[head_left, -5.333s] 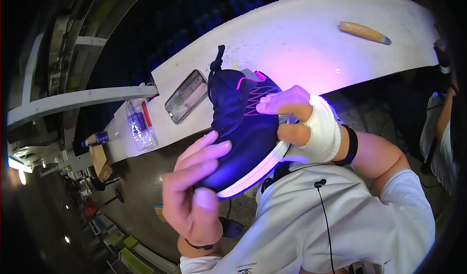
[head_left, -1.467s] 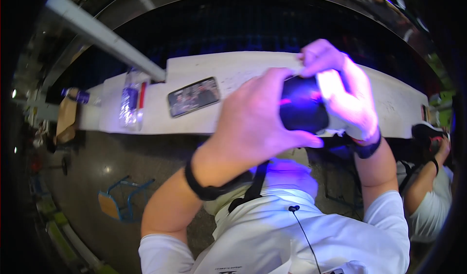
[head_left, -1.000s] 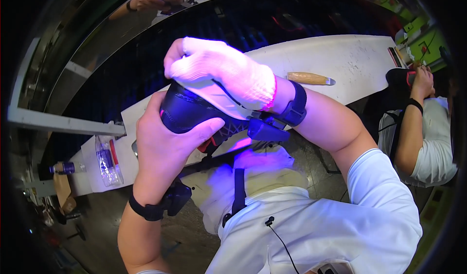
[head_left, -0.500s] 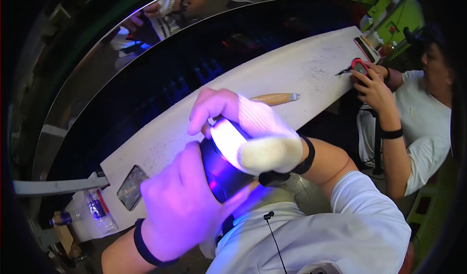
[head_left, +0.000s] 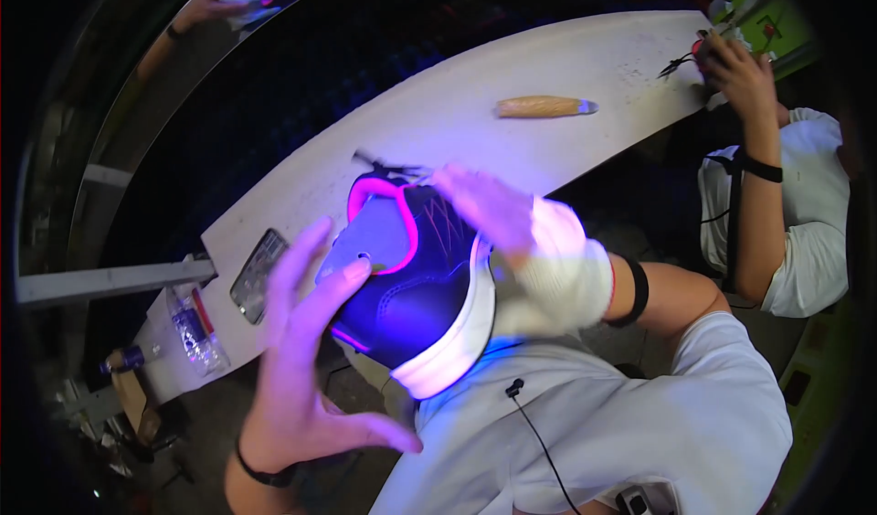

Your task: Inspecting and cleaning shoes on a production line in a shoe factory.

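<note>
A dark shoe (head_left: 416, 305) with a pink-edged opening and a white sole is in front of me, tilted, under violet light. Inside its opening shows a grey-blue piece with a small hole. My left hand (head_left: 306, 360) is open at the shoe's left side, fingers spread; one fingertip overlaps the edge of the opening, and whether it presses there I cannot tell. On the other side, my right hand (head_left: 498, 218), in a white knit covering that leaves the fingers out, lies along the stitched front of the shoe. It is blurred, so its grip is unclear.
On the pale curved worktable (head_left: 438, 85) lie a wooden-handled tool (head_left: 545, 106), a phone (head_left: 258, 276) and a clear plastic bottle (head_left: 196, 332). A grey metal bar (head_left: 114, 282) juts in from the left. At the right a co-worker's hand (head_left: 744, 81) holds something red and dark.
The shoe has been turned: its opening now faces up instead of its lit sole. My left hand has come off its wrapped hold and spread. The view has shifted as well.
</note>
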`<state>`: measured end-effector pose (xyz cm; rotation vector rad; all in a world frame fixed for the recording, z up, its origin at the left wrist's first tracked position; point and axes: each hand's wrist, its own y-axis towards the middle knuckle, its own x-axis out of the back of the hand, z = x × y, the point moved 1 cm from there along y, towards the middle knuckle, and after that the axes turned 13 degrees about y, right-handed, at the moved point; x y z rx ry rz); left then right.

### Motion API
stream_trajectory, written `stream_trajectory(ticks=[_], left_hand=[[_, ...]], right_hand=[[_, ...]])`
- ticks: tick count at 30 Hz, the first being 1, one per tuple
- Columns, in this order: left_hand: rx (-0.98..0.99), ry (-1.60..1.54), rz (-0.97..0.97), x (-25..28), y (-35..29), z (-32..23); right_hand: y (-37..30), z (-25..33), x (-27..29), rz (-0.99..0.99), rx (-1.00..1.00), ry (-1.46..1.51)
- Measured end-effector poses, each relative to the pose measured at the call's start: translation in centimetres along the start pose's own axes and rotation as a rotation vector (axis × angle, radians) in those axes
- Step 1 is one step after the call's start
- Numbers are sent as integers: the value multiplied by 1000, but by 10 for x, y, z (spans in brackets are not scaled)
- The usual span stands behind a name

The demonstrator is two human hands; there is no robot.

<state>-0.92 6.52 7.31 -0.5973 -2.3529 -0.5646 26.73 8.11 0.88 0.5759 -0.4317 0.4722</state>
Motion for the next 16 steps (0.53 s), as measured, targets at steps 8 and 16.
stream_trajectory(ticks=[8, 16], left_hand=[[636, -418, -554, -69, -85, 26], [-6, -147, -523, -64, -75, 19]], right_hand=[[12, -36, -40, 189, -46, -135], [28, -70, -21, 76, 455, -240]])
